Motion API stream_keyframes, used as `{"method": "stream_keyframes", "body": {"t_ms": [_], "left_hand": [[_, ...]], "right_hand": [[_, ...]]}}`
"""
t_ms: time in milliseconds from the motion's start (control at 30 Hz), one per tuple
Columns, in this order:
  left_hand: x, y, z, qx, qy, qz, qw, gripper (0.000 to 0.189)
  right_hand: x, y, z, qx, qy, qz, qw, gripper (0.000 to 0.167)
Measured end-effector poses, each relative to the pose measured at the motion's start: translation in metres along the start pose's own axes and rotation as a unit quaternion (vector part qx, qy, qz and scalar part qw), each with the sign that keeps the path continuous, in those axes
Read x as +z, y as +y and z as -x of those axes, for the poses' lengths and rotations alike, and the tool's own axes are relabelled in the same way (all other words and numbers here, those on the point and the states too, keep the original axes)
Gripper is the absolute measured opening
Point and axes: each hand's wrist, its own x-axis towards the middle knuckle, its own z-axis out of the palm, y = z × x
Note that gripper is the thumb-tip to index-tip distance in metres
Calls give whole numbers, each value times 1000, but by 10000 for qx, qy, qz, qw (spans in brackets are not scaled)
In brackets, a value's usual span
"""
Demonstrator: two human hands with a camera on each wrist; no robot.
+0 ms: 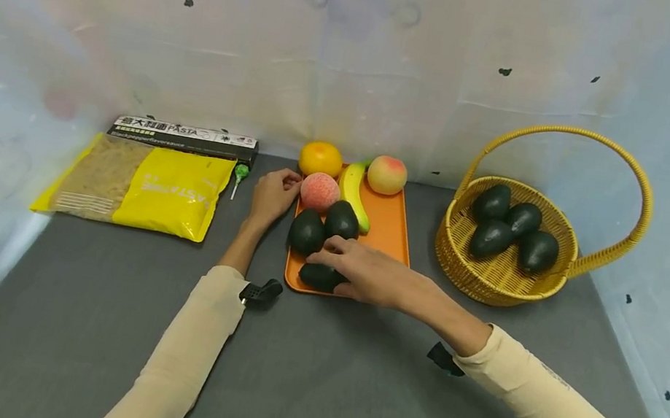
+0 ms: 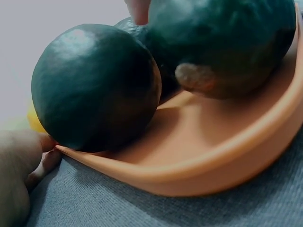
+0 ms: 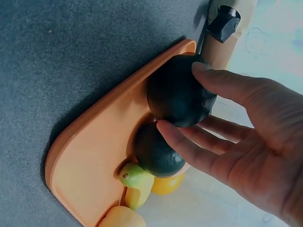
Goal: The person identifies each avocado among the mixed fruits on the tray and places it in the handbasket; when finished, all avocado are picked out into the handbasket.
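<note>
An orange tray [image 1: 389, 222] carries fruit, and my left hand [image 1: 274, 195] is at its left side. In the left wrist view the fingers [image 2: 45, 142] pinch the tray's rim. My right hand [image 1: 367, 271] reaches over the tray's near end and grips a dark green avocado [image 1: 318, 277] between thumb and fingers; the right wrist view shows this avocado [image 3: 177, 92] close over the tray. Two more avocados, one left [image 1: 306, 234] and one right [image 1: 343, 219], lie just behind it. Farther back are a pink peach [image 1: 320, 192], a banana [image 1: 352, 193], an orange [image 1: 320, 159] and a pale peach [image 1: 387, 175].
To the right stands a yellow wicker basket [image 1: 494, 291] with a tall handle, several avocados [image 1: 492, 239] inside. On the left lie a yellow pasta bag [image 1: 178, 194], a black-and-white pasta box [image 1: 183, 137] and a green lollipop [image 1: 240, 172]. Pale sheeting [image 1: 367, 59] hangs behind the grey table [image 1: 342, 402].
</note>
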Motion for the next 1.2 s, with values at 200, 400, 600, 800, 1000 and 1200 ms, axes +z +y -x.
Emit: {"method": "stream_keyframes", "body": {"t_ms": [200,400,600,800,1000,1200], "left_hand": [[5,5,-2,-43,38,33,10000,27],[2,5,-4,1,-42,69,10000,28],[-1,7,-5,-26,-3,-28,10000,28],[-2,5,-3,-66,28,-26,10000,27],[-3,6,-4,21,87,-43,10000,27],[0,4,-3,-8,-2,1,10000,27]], "right_hand": [[-1,2,4,103,-21,-160,9998,49],[-8,3,8,221,76,-449,9987,47],[-20,4,17,249,482,-415,9977,46],[-44,6,35,298,1114,-563,9917,47],[-66,14,51,682,1829,-635,9787,47],[-86,25,75,1143,2413,-506,9624,44]]}}
